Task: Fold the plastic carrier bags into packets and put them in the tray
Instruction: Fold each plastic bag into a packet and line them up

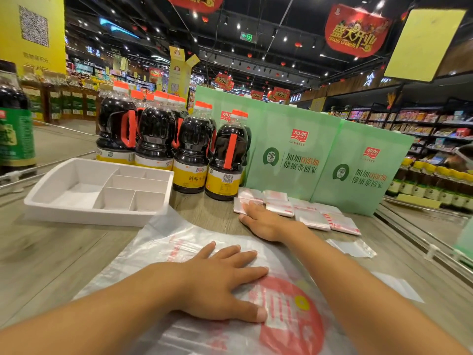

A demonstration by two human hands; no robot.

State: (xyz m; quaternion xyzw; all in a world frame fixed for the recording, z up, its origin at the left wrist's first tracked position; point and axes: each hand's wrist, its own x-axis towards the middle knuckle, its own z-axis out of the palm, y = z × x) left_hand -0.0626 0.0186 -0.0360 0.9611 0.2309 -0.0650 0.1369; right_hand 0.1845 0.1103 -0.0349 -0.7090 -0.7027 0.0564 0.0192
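A clear plastic carrier bag (pixel 163 242) with red print lies spread flat on the wooden counter in front of me. My left hand (pixel 220 280) presses on it with straight, spread fingers. My right hand (pixel 261 221) reaches further back and rests flat on the counter, its fingertips touching the nearest of several folded bag packets (pixel 309 213) lined up at the back right. The white divided tray (pixel 43 198) stands at the left; none of its compartments shows a packet.
Several dark sauce bottles (pixel 192 149) with orange caps stand behind the tray and bag. Green paper bags (pixel 294 155) stand upright behind the packets. A small clear plastic sleeve (pixel 353 248) lies at the right. The counter's right edge (pixel 422 239) drops off to shop shelves.
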